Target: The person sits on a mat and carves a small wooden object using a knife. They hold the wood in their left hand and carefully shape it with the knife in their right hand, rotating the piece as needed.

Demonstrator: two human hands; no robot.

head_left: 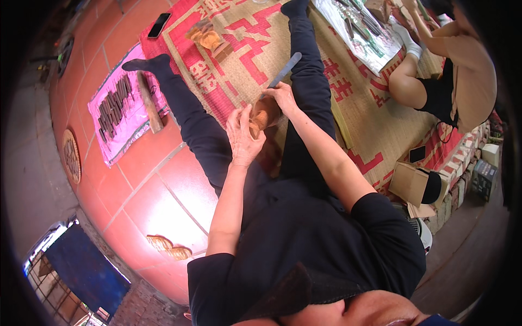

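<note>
- Left hand [244,133]: fingers curled and gripping the near left side of a brown wooden carving [263,113].
- Right hand [281,99]: fingers closed on a flat grey file-like tool [285,70] at the carving's far end; the tool's rounded tip points away from the body. Exact finger contact with the carving cannot be told.
- Carving: located between the outstretched legs, above the patterned straw mat [370,136]; its detail is partly covered by both hands.
- Left side: pink cloth [117,150] on red floor tiles [138,187], bearing a row of slim dark tools [115,108] and, beside them, a wooden club [149,103].
- Ahead, on the mat: second carved wooden piece [207,39]; black phone [159,25] near the mat's edge.
- Right side: seated co-worker [470,70] beside a white sheet [375,60] holding further tools.
</note>
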